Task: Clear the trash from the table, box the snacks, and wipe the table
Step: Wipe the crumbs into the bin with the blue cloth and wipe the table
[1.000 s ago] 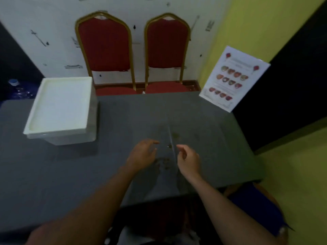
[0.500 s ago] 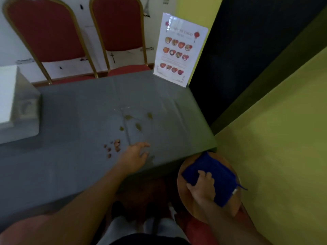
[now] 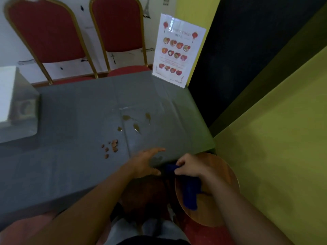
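Right hand (image 3: 192, 167) grips the blue cloth (image 3: 190, 191) just off the table's (image 3: 70, 121) near edge; left hand (image 3: 146, 161) lies flat on the table.

I see the box (image 3: 16, 105) at the table's far left with its white lid on, and I cannot tell what is inside. The cloth hangs from my right hand over the round wooden stool (image 3: 217, 206) beside the table's near right corner, its top bunched in my closed fingers. My left hand is spread open, palm down, touching the table just beside the cloth. Further in on the table, brown crumbs (image 3: 112, 147) lie near my left hand, and wet brownish stains (image 3: 136, 124) lie beyond them toward the table's middle.
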Demonstrator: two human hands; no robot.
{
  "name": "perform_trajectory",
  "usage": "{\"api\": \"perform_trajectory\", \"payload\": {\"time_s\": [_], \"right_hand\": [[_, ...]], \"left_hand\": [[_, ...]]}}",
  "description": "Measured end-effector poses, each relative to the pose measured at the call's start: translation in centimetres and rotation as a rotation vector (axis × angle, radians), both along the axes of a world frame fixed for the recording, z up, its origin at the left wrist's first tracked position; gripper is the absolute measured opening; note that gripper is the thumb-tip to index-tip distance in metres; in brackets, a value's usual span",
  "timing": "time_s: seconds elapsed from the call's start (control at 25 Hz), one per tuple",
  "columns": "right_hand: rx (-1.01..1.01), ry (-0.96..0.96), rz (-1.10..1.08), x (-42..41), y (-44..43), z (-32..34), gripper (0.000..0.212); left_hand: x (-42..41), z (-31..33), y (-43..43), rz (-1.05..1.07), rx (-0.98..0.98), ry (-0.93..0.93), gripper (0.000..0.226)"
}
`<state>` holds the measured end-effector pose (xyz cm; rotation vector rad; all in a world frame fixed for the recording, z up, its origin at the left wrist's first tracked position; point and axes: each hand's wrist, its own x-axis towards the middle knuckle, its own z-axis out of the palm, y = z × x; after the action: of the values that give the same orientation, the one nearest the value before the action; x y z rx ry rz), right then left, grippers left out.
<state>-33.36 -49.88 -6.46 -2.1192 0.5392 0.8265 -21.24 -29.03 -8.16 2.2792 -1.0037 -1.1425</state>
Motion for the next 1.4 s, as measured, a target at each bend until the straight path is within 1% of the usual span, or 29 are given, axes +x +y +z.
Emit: {"api": "perform_trajectory", "payload": {"time_s": [0.04,0.08,0.16,0.2,0.24,0.28,0.32,0.36,0.4,0.44,0.48,0.6,0.68,0.8,0.84,0.88,0.96,1.0,1.08,1.12,1.24,1.32,1.4], "right_hand": [[0.093,-0.022,-0.025,1.2,0.6,1.5,0.013],[0.175,-0.051,-0.071,2.3,1.2,2.6,0.016],[0.34,-0.114,-0.212,4.2,2.8,4.1,0.012],[0.441,-0.146,-0.298,4.9,3.7,4.4,0.007],[0.544,-0.175,-0.364,5.7,4.8,4.5,0.007],[0.638,-0.195,-0.388,6.3,5.9,4.5,0.013],[0.705,-0.202,-0.348,6.9,7.3,4.4,0.021],[0.729,-0.201,-0.253,7.5,9.0,4.2,0.032],[0.711,-0.208,-0.143,8.0,10.9,4.0,0.042],[0.673,-0.228,-0.057,8.6,13.3,3.8,0.048],[0.631,-0.259,-0.012,9.2,15.5,3.8,0.048],[0.578,-0.296,0.087,10.6,22.0,4.2,0.036],[0.574,-0.271,0.164,11.0,26.7,4.1,0.03],[0.522,-0.217,0.214,10.7,33.3,2.4,0.013],[0.479,-0.192,0.227,10.4,35.6,1.1,0.013],[0.43,-0.155,0.235,10.0,37.7,-0.3,0.017],[0.333,-0.058,0.225,9.1,41.2,-3.5,0.024],[0.287,-0.02,0.203,8.6,42.7,-5.2,0.026],[0.205,0.019,0.161,7.6,45.9,-9.3,0.028],[0.164,0.039,0.136,7.0,47.0,-11.3,0.03],[0.024,0.119,0.047,5.9,50.5,-18.1,0.042],[-0.078,0.154,0.017,5.8,52.2,-22.9,0.048],[-0.205,0.169,0.031,5.9,53.4,-28.0,0.047]], "left_hand": [[-0.1,0.7,0.0,-0.027,-0.016,0.034,0.085],[0.1,1.5,0.3,-0.023,-0.064,0.063,0.078],[0.9,3.4,1.5,0.093,-0.211,0.094,0.044],[1.4,4.4,2.4,0.17,-0.274,0.073,0.029],[2.0,5.4,3.7,0.239,-0.328,0.026,0.02],[2.6,6.3,5.0,0.287,-0.367,-0.017,0.016],[3.0,7.2,6.3,0.317,-0.393,-0.039,0.017],[3.3,7.9,7.7,0.335,-0.41,-0.047,0.019],[3.5,8.5,9.1,0.345,-0.423,-0.057,0.022],[3.7,9.0,10.8,0.363,-0.435,-0.078,0.023],[3.8,9.3,12.5,0.379,-0.443,-0.098,0.022],[3.8,9.6,18.6,0.504,-0.456,-0.184,0.019],[3.1,9.0,24.1,0.657,-0.456,-0.261,0.016],[1.1,6.8,32.1,0.915,-0.376,-0.327,0.018],[0.0,5.6,35.0,1.003,-0.333,-0.335,0.019],[-1.3,4.3,37.6,1.081,-0.287,-0.329,0.019],[-4.4,1.8,42.5,1.195,-0.189,-0.259,0.02],[-5.9,0.5,44.8,1.202,-0.14,-0.222,0.021],[-8.7,-3.0,49.3,1.168,-0.047,-0.217,0.021],[-9.9,-5.3,51.2,1.182,-0.014,-0.166,0.022],[-12.6,-13.4,55.2,1.309,0.037,0.125,0.028],[-13.5,-19.2,56.8,1.369,0.057,0.215,0.03],[-14.0,-24.9,57.9,1.416,0.067,0.263,0.03]]}}
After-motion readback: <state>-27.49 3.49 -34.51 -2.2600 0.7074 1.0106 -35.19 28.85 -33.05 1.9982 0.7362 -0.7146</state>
